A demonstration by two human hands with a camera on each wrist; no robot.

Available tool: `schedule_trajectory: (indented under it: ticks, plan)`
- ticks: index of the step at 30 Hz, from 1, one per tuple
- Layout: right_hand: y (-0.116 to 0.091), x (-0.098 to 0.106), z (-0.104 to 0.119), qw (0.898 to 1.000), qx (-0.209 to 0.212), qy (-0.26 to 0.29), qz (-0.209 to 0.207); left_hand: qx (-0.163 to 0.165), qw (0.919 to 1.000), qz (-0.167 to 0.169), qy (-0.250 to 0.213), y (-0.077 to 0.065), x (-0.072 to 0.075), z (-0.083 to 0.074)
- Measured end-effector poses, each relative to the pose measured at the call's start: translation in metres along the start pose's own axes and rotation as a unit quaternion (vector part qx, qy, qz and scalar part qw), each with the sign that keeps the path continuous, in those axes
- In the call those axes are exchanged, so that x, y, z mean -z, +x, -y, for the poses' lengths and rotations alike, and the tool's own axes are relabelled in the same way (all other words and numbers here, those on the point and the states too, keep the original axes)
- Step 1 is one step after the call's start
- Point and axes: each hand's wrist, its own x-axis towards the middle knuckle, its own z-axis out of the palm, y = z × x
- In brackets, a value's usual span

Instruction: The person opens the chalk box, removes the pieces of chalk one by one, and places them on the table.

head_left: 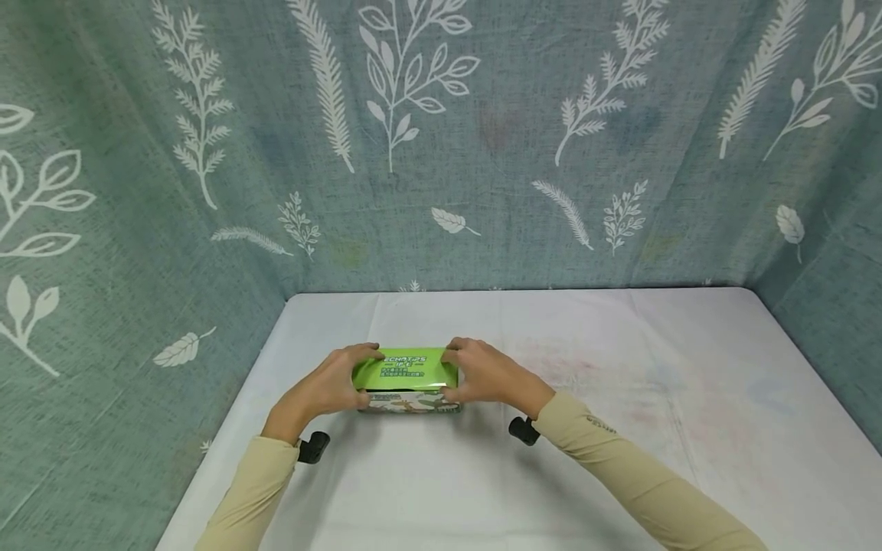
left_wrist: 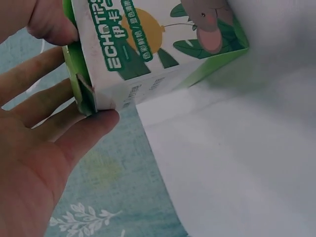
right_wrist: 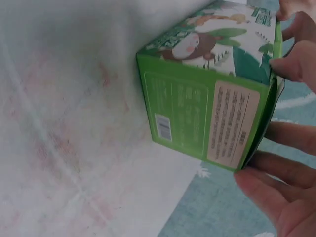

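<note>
Box: "ECHOTiPS" on top & near side (there w/ "伊卡"); R end barcode + fine print illeg. R sleeve lettering illeg.

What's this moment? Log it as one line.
left hand: grips left end of green-topped box | right hand: grips right end | below: white cloth

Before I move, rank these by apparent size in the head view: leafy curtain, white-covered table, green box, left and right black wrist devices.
1. Leafy curtain
2. White-covered table
3. Green box
4. Left black wrist device and right black wrist device: too alike to rank.
</note>
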Motion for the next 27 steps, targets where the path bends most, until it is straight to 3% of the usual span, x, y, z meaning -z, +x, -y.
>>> schedule_trajectory:
  ticks: [8,13,16,19,21,27]
  plan:
    - [0.003,0.002,-0.003,0.999,0.019,0.019,-0.023,0.001,0.9993,0.015,-0.033,0.001,0.003,0.003]
    - [0.005,-0.002,0.003,1.000,0.012,-0.025,-0.006,0.003,0.9986,0.016,-0.051,-0.002,0.005,0.008]
    - [0.005,-0.005,0.005,0.999,0.009,-0.037,-0.011,0.006,0.9962,0.015,-0.086,-0.006,0.006,0.013]
    - [0.004,-0.006,0.003,1.000,0.007,-0.009,-0.024,0.002,0.9915,0.014,-0.129,-0.008,0.006,0.019]
    - [0.002,-0.006,0.001,0.999,0.004,0.013,-0.030,-0.005,0.9880,0.017,-0.153,-0.010,0.010,0.014]
    - [-0.002,-0.006,-0.005,0.996,0.010,0.069,-0.051,-0.008,0.9880,0.014,-0.153,-0.006,0.008,0.022]
